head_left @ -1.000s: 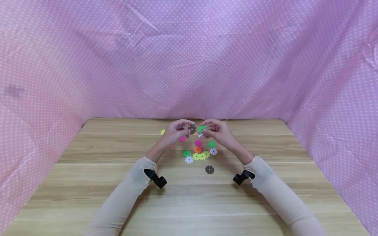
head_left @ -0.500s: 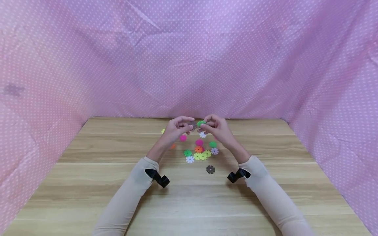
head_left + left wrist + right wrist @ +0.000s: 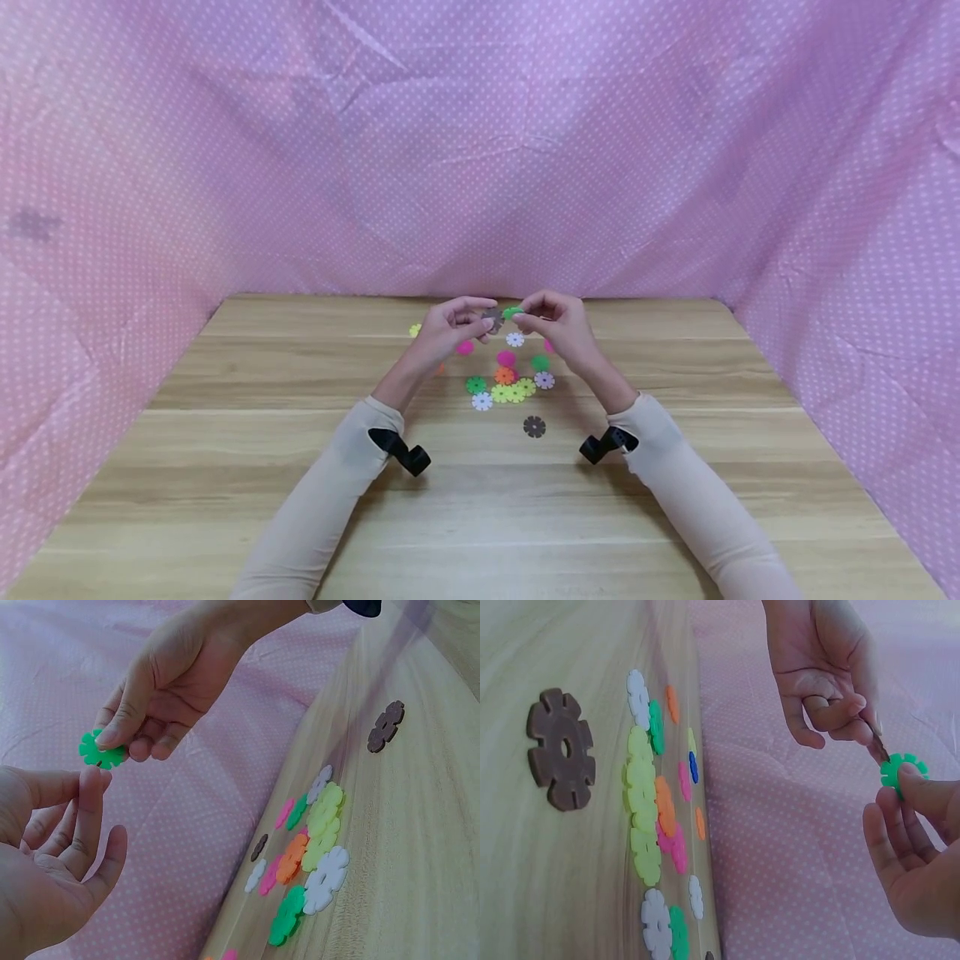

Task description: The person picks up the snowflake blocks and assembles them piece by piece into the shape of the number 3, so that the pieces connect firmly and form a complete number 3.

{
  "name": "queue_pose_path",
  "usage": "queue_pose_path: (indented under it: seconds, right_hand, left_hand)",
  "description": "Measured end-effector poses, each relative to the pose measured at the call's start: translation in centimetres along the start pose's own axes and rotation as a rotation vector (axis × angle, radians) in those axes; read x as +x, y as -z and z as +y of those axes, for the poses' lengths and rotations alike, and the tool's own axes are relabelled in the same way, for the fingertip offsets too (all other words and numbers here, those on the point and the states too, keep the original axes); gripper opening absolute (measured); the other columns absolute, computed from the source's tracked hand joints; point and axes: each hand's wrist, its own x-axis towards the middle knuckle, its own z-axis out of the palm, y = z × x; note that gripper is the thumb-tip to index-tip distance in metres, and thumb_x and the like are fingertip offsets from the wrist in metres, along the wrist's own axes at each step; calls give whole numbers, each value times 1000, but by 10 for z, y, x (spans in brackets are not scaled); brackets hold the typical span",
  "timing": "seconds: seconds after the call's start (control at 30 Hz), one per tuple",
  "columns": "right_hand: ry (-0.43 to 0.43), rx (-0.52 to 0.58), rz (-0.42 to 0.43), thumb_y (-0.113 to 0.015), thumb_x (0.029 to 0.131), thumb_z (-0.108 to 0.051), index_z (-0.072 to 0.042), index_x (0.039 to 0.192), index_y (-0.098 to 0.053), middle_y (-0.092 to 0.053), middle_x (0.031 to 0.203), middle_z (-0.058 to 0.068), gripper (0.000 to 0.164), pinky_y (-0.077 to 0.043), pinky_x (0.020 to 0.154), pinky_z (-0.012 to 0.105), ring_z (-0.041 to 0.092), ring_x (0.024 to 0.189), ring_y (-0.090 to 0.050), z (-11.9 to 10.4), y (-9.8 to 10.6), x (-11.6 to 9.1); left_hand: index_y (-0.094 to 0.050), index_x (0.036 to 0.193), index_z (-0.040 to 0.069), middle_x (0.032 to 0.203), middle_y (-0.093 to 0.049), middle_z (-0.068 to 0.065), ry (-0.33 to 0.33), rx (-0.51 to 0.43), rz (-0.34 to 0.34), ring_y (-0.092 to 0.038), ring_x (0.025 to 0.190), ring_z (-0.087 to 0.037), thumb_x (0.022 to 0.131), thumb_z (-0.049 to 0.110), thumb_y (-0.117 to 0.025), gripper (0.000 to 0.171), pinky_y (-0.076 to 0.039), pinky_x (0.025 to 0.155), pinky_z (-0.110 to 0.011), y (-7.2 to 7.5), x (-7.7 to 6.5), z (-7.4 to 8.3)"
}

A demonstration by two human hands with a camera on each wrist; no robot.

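My left hand (image 3: 444,332) pinches a brown notched plastic disc (image 3: 493,321) by its edge, thumb below and fingers above. In my right hand (image 3: 562,327) a green notched disc (image 3: 512,313) is pinched between thumb and fingers. The two discs meet edge to edge above the table, and the right wrist view shows the brown disc (image 3: 877,742) thin and edge-on at the rim of the green one (image 3: 891,769). Seen from the left wrist, the green disc (image 3: 100,756) faces the camera, while my left fingers hide the brown one.
Below the hands, similar discs lie scattered on the wooden table (image 3: 450,517): several yellow ones (image 3: 515,393), a white one (image 3: 482,402), an orange one (image 3: 505,375), a pink one (image 3: 506,358). A brown disc (image 3: 535,427) lies nearest me. Pink dotted cloth (image 3: 480,167) hangs behind.
The two held discs, apart one second ago, have come together. My right hand moved slightly left and away, tilting the green disc flatter. A white disc on the table came into view beneath it.
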Motion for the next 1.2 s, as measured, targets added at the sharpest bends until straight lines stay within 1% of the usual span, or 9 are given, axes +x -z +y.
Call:
queue_pose_path:
  seconds: [0.17,0.3,0.47,0.53,0.67,0.8,0.97,1.1,1.2]
  right_hand:
    - [23,10,-16,-74,89,3,13,98,-67,-71,86,10,15,-62,73,23,7,73,-68,0,0,-1]
    - [35,-2,-33,-75,89,2,11,97,-69,-74,88,13,14,-64,74,31,8,75,-70,2,2,-1]
    - [41,4,-66,-74,89,3,11,97,-70,-76,89,14,12,-64,75,36,11,76,-72,3,4,-1]
    - [43,8,-77,-75,89,3,11,97,-71,-76,89,16,12,-64,74,33,12,76,-72,3,5,-2]
    - [61,3,-104,-75,88,4,11,96,-71,-74,92,25,12,-63,72,27,12,77,-72,3,4,-2]
    - [95,-29,-126,-75,87,7,11,95,-72,-71,97,31,10,-62,72,23,9,80,-72,2,5,-3]
    - [132,-71,-135,-76,86,6,7,94,-74,-73,100,27,8,-62,74,23,7,82,-72,1,6,-3]
    - [116,-72,-126,-76,87,4,7,95,-75,-73,99,26,8,-62,74,22,7,82,-72,-2,5,-3]
    - [98,-89,-99,-76,88,2,6,95,-76,-73,100,24,8,-61,74,22,7,83,-70,-3,4,-4]
  left_hand:
    - [-64,132,4,87,-73,7,-1,-4,-12,-69,78,-10,99,9,-66,33,-51,63,-20,0,-1,-1]
    - [-63,133,3,87,-73,7,1,-13,-16,-70,80,-10,99,9,-66,35,-50,63,-19,0,-1,0]
    - [-64,131,1,87,-73,6,0,-21,-13,-71,83,-10,97,7,-67,35,-50,65,-19,1,-1,1]
    - [-65,131,2,88,-73,6,2,-19,-12,-72,85,-11,97,7,-68,34,-51,67,-20,2,-1,1]
    - [-67,129,4,90,-74,5,9,-15,-7,-73,88,-12,97,8,-69,33,-53,69,-21,4,-2,1]
    - [-68,129,4,89,-74,5,14,-12,-11,-73,87,-11,96,8,-69,33,-54,71,-23,3,-2,0]
    - [-66,130,-1,87,-74,5,-13,-1,-19,-72,84,-11,96,7,-70,35,-53,73,-23,3,-2,0]
    - [-66,130,-2,87,-73,5,-24,4,-17,-72,84,-11,95,7,-70,36,-54,73,-22,3,-2,1]
    - [-65,130,-3,88,-73,4,-23,10,-15,-71,85,-10,95,7,-71,37,-54,71,-21,3,-3,2]
